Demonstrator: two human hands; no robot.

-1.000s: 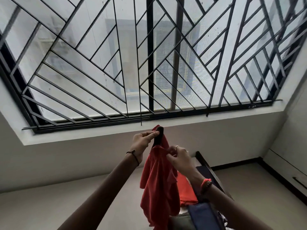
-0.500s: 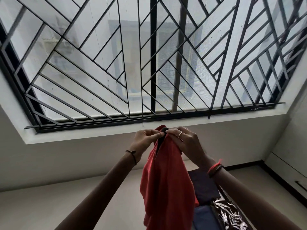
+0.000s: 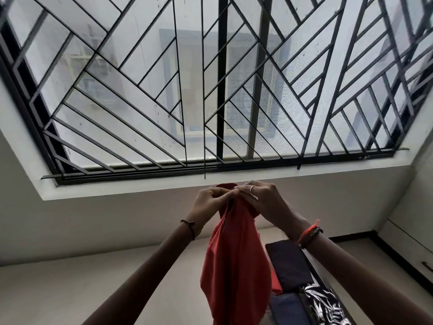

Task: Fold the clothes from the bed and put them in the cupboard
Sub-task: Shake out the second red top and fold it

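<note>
A red garment (image 3: 236, 261) hangs in the air in front of me, below the window. My left hand (image 3: 212, 202) and my right hand (image 3: 262, 202) are raised close together and both pinch its top edge, their fingertips nearly touching. The cloth drops down between my forearms and out of the bottom of the view. Under it lie more clothes: a dark folded piece (image 3: 288, 263), a blue piece (image 3: 287, 310) and a black-and-white patterned piece (image 3: 325, 306). The bed and the cupboard are not plainly visible.
A large window with a black metal grille (image 3: 210, 90) fills the upper view, over a white sill (image 3: 164, 186). Pale wall runs below it. A white unit with a dark handle (image 3: 426, 266) stands at the right edge.
My right hand rose from the middle of the garment to its top edge, beside my left hand. Both hands now pinch the top together, and the cloth hangs straighter.
</note>
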